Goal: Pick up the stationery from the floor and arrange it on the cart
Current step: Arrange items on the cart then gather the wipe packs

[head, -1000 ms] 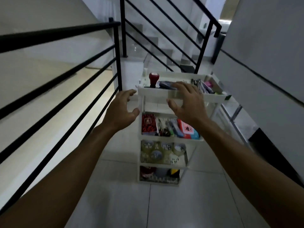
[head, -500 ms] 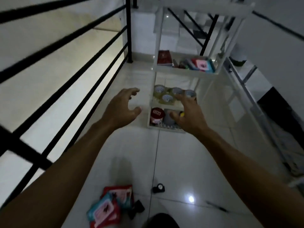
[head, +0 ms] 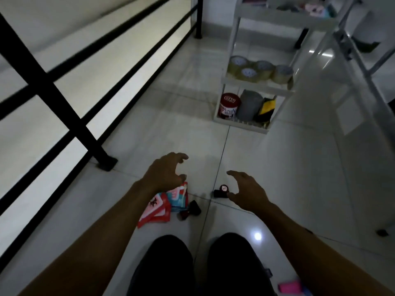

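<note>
Black metal railing (head: 64, 99) is running along the floor's left edge, its post foot (head: 106, 163) sitting on the pale glossy tiled floor (head: 149, 129). A ceiling light glare (head: 257, 236) is showing on the tiles near the person's dark-clad knees (head: 168, 263).

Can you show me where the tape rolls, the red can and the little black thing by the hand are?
tape rolls (head: 259, 71), head view, top of the middle roll.
red can (head: 228, 106), head view, its label side.
little black thing (head: 221, 191), head view, its body on the floor.
</note>
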A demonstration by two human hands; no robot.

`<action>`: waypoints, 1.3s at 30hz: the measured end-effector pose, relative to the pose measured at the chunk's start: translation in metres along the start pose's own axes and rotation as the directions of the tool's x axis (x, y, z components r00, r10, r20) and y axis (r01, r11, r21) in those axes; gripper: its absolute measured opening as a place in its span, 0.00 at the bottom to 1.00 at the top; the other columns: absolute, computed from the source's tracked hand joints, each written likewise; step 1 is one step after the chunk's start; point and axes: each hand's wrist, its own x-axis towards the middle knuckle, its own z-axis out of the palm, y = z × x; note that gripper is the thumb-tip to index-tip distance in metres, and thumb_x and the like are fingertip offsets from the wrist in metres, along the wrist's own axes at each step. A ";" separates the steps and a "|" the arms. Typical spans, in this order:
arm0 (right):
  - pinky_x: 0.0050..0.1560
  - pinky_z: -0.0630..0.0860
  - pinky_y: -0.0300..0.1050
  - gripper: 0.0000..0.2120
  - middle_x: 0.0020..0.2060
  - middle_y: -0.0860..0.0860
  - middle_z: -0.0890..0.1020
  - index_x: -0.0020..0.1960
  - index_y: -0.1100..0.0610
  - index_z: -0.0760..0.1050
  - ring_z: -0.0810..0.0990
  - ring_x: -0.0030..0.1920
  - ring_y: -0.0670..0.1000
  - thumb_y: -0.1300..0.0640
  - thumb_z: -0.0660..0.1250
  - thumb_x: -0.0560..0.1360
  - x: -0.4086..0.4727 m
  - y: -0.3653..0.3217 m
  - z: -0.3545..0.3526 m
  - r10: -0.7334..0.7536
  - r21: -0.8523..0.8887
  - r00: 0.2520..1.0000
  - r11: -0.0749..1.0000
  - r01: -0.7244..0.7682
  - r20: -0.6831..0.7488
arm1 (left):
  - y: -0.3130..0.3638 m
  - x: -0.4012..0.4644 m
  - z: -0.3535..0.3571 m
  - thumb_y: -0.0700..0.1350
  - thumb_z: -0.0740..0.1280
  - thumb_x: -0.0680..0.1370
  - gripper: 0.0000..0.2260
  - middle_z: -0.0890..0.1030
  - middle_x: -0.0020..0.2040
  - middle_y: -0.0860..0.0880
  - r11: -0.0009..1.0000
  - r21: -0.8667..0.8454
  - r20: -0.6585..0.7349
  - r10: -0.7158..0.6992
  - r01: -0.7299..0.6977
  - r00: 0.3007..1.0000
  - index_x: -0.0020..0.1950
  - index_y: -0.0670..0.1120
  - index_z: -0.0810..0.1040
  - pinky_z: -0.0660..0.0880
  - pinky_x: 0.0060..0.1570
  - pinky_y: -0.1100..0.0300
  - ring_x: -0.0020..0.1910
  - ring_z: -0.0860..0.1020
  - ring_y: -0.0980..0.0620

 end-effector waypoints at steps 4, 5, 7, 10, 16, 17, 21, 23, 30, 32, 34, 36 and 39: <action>0.59 0.73 0.49 0.35 0.72 0.51 0.66 0.76 0.47 0.59 0.72 0.65 0.54 0.54 0.71 0.73 0.017 0.021 0.027 0.057 -0.011 0.996 0.998 -0.056 0.075 | -0.013 0.007 0.056 0.42 0.71 0.72 0.27 0.76 0.63 0.45 0.997 0.027 0.259 -0.081 0.077 0.962 0.71 0.46 0.69 0.69 0.57 0.61 0.61 0.75 0.47; 0.58 0.73 0.48 0.35 0.73 0.50 0.66 0.76 0.47 0.59 0.72 0.65 0.54 0.54 0.71 0.73 0.021 0.026 0.034 0.068 -0.018 0.993 0.998 -0.066 0.092 | -0.017 0.008 0.070 0.43 0.72 0.72 0.28 0.77 0.62 0.45 0.994 0.025 0.291 -0.109 0.107 0.951 0.70 0.46 0.69 0.68 0.57 0.62 0.61 0.75 0.46; 0.58 0.73 0.48 0.35 0.73 0.49 0.65 0.76 0.46 0.58 0.72 0.64 0.54 0.54 0.70 0.73 0.029 0.034 0.046 0.075 -0.028 0.990 0.997 -0.072 0.121 | -0.024 0.009 0.094 0.45 0.72 0.72 0.27 0.77 0.61 0.45 0.985 0.049 0.327 -0.171 0.164 0.929 0.70 0.47 0.69 0.70 0.56 0.61 0.59 0.76 0.46; 0.58 0.74 0.49 0.35 0.73 0.49 0.65 0.75 0.45 0.59 0.74 0.63 0.54 0.55 0.71 0.73 0.042 0.043 0.064 0.065 -0.004 0.988 0.998 -0.065 0.137 | -0.038 0.018 0.128 0.48 0.71 0.73 0.25 0.76 0.63 0.45 0.963 0.189 0.385 -0.255 0.194 0.887 0.69 0.48 0.69 0.71 0.58 0.56 0.60 0.75 0.45; 0.58 0.77 0.50 0.30 0.70 0.50 0.69 0.74 0.48 0.64 0.75 0.61 0.53 0.57 0.70 0.75 0.061 0.051 0.095 0.036 0.091 0.990 0.995 -0.048 0.134 | -0.060 0.027 0.173 0.52 0.70 0.74 0.31 0.73 0.65 0.44 0.888 0.398 0.432 -0.402 0.230 0.807 0.72 0.45 0.61 0.74 0.60 0.53 0.63 0.74 0.45; 0.57 0.77 0.50 0.28 0.68 0.52 0.71 0.73 0.50 0.66 0.76 0.60 0.53 0.58 0.69 0.75 0.064 0.052 0.100 0.032 0.111 0.992 0.993 -0.046 0.122 | -0.062 0.027 0.180 0.51 0.70 0.75 0.30 0.73 0.65 0.44 0.886 0.414 0.404 -0.383 0.208 0.830 0.73 0.44 0.61 0.75 0.60 0.54 0.63 0.74 0.46; 0.45 0.76 0.45 0.15 0.51 0.57 0.75 0.63 0.58 0.73 0.78 0.47 0.55 0.63 0.65 0.77 0.072 0.050 0.102 0.063 0.143 0.997 0.987 -0.070 0.055 | -0.057 0.024 0.189 0.45 0.63 0.80 0.22 0.75 0.64 0.42 0.890 0.448 0.396 -0.286 0.089 0.873 0.72 0.43 0.62 0.77 0.56 0.54 0.59 0.77 0.47; 0.45 0.77 0.46 0.15 0.50 0.57 0.75 0.64 0.58 0.73 0.77 0.46 0.55 0.62 0.65 0.77 0.078 0.046 0.085 0.057 0.154 0.996 0.986 -0.066 0.062 | -0.048 0.031 0.174 0.46 0.65 0.78 0.17 0.77 0.58 0.45 0.930 0.349 0.436 -0.269 0.113 0.859 0.65 0.45 0.68 0.77 0.51 0.57 0.53 0.78 0.49; 0.43 0.75 0.44 0.18 0.48 0.55 0.78 0.64 0.52 0.75 0.78 0.46 0.55 0.53 0.69 0.75 0.128 0.010 -0.069 -0.003 0.138 0.997 0.990 0.013 -0.073 | 0.033 0.134 0.033 0.48 0.70 0.73 0.14 0.77 0.48 0.41 0.991 0.133 0.303 -0.053 0.013 0.951 0.54 0.41 0.80 0.70 0.45 0.58 0.49 0.77 0.43; 0.44 0.75 0.44 0.18 0.46 0.55 0.79 0.62 0.52 0.76 0.79 0.45 0.55 0.52 0.71 0.73 0.144 -0.006 -0.133 -0.043 0.146 0.991 0.987 0.062 -0.125 | 0.070 0.167 -0.024 0.48 0.70 0.74 0.15 0.77 0.48 0.41 0.991 0.123 0.236 0.026 -0.056 0.971 0.58 0.42 0.80 0.67 0.43 0.62 0.48 0.78 0.43; 0.47 0.75 0.44 0.18 0.48 0.56 0.79 0.62 0.53 0.77 0.79 0.48 0.56 0.55 0.71 0.72 0.158 -0.024 -0.202 -0.084 0.153 0.985 0.982 0.107 -0.149 | 0.114 0.197 -0.087 0.49 0.70 0.74 0.18 0.77 0.49 0.43 0.984 0.144 0.181 0.078 -0.105 0.980 0.62 0.45 0.79 0.67 0.45 0.63 0.49 0.77 0.45; 0.50 0.75 0.44 0.19 0.52 0.56 0.80 0.62 0.54 0.78 0.79 0.52 0.57 0.57 0.71 0.71 0.170 -0.042 -0.270 -0.154 0.127 0.974 0.976 0.176 -0.169 | 0.158 0.225 -0.148 0.51 0.70 0.73 0.19 0.79 0.50 0.45 0.971 0.182 0.160 0.128 -0.157 0.979 0.63 0.47 0.79 0.70 0.47 0.61 0.50 0.78 0.47; 0.46 0.72 0.34 0.20 0.54 0.52 0.82 0.64 0.51 0.76 0.80 0.52 0.51 0.54 0.70 0.73 0.182 -0.071 -0.379 -0.251 0.078 0.954 0.961 0.266 -0.165 | 0.225 0.259 -0.250 0.51 0.71 0.71 0.18 0.82 0.53 0.49 0.945 0.250 0.193 0.166 -0.212 0.967 0.59 0.48 0.81 0.75 0.49 0.59 0.51 0.79 0.51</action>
